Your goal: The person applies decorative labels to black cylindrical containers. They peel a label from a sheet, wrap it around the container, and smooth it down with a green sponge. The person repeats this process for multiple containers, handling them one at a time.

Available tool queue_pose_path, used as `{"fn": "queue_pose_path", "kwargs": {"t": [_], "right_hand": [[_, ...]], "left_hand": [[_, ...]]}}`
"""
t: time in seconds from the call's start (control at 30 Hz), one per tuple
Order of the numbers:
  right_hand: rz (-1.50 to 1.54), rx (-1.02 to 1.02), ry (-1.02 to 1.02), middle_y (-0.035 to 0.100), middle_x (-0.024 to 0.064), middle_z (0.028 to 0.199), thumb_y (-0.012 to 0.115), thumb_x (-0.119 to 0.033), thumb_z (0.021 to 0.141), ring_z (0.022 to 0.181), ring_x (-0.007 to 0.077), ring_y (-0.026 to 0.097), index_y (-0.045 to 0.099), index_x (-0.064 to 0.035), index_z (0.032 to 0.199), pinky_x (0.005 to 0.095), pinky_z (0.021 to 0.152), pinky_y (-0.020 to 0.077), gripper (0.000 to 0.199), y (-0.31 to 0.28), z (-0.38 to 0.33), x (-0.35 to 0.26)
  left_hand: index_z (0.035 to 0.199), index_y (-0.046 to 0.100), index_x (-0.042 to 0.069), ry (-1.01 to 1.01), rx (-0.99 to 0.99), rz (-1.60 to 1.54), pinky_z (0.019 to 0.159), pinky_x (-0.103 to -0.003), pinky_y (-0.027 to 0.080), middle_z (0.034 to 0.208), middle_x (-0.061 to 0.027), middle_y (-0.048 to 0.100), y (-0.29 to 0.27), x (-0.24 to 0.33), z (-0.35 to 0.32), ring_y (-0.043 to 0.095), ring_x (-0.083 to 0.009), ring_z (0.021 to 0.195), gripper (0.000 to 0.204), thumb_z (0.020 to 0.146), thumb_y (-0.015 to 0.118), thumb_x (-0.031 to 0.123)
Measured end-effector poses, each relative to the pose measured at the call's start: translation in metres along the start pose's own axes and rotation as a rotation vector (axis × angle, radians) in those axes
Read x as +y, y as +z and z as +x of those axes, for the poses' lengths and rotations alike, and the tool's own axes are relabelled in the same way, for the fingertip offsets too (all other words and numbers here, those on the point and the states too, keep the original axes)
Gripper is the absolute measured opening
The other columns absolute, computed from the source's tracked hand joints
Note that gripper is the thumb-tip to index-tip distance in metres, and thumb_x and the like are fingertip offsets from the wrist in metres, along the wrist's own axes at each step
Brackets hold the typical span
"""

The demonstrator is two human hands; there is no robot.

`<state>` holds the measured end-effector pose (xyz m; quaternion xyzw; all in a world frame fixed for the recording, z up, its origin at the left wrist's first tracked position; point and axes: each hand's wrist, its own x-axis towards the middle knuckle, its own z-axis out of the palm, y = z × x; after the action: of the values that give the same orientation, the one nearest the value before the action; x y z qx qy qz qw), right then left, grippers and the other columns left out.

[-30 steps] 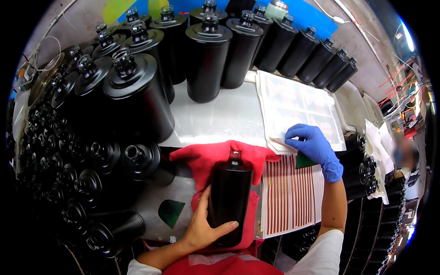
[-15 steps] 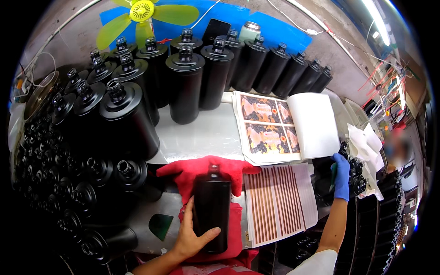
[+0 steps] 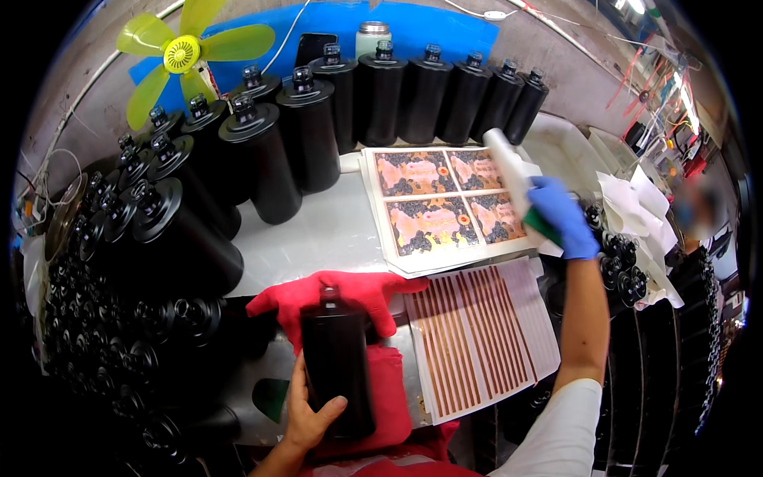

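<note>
Black bottle (image 3: pixel 337 362), lying neck-away on a red cloth (image 3: pixel 350 296) at the near table edge, clasped around its lower body by the bare left hand (image 3: pixel 308 413). Farther right: blue-gloved right hand (image 3: pixel 560 215), fingers closed on a green scraper (image 3: pixel 540 226) and the curled white edge of a sheet of orange-and-black picture labels (image 3: pixel 441 203), with a sheet of brown strip labels (image 3: pixel 477 338) just nearer. White table (image 3: pixel 318 234), rows of upright black bottles (image 3: pixel 373 95) along back and left, yellow-green fan (image 3: pixel 184 54) at rear left against a blue board (image 3: pixel 445 36).

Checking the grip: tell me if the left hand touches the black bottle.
Touching. The head view shows the left hand with its fingers wrapped on the black bottle.
</note>
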<state>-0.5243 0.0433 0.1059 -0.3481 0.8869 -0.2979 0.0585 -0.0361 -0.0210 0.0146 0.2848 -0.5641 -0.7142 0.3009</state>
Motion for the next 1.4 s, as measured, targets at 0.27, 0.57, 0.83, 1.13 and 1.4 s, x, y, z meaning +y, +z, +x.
{"fn": "queue_pose_path", "kwargs": {"t": [0.27,0.57,0.83,1.13,1.4], "right_hand": [[0.373,0.642,0.186,0.058,0.0024,0.072,0.057,-0.040,0.087,0.058,0.0092,0.051,0.065,-0.0044,0.095,0.0253,0.055,0.0434,0.037,-0.207,-0.025,0.136],[-0.285,0.099,0.177,0.066,0.0187,0.087,0.078,-0.049,0.058,0.079,0.0285,0.063,0.063,0.0076,0.098,0.0353,0.072,0.0484,0.071,0.001,-0.033,0.039],[0.040,-0.061,0.222,0.054,-0.0016,0.060,0.073,-0.028,0.073,0.052,0.0076,0.047,0.062,-0.0048,0.068,0.0237,0.049,0.0331,0.026,-0.016,0.004,0.111],[-0.363,0.473,-0.067,0.069,0.0135,0.086,0.064,-0.034,0.081,0.078,0.0211,0.067,0.067,-0.0033,0.098,0.0316,0.072,0.0495,0.035,0.022,-0.035,0.011],[0.148,0.250,-0.162,0.064,-0.0028,0.079,0.069,-0.007,0.079,0.065,0.0013,0.047,0.068,-0.0013,0.099,0.0181,0.061,0.0418,0.022,0.027,-0.132,-0.118]], "left_hand": [[0.141,0.018,-0.004,0.009,-0.015,0.014,0.102,-0.033,0.032,0.130,-0.0157,0.043,0.010,0.011,0.004,0.044,-0.0226,0.120,0.092,0.074,0.073,0.026],[0.141,0.017,-0.003,0.019,0.001,0.042,0.105,-0.035,0.029,0.134,-0.0160,0.039,0.003,0.005,0.003,0.041,-0.0240,0.123,0.089,0.074,0.071,0.017],[0.144,0.004,-0.002,0.002,-0.112,0.202,0.107,-0.036,0.026,0.142,-0.0185,0.028,0.001,0.004,0.004,0.032,-0.0253,0.131,0.099,0.075,0.074,0.013],[0.142,0.012,-0.005,-0.148,-0.226,-0.181,0.105,-0.036,0.030,0.137,-0.0186,0.037,-0.009,0.018,0.030,0.038,-0.0252,0.127,0.099,0.073,0.077,0.019],[0.143,0.005,-0.004,0.017,-0.105,-0.017,0.106,-0.037,0.028,0.140,-0.0233,0.030,0.000,0.001,0.017,0.035,-0.0280,0.129,0.109,0.072,0.080,0.029]]}}
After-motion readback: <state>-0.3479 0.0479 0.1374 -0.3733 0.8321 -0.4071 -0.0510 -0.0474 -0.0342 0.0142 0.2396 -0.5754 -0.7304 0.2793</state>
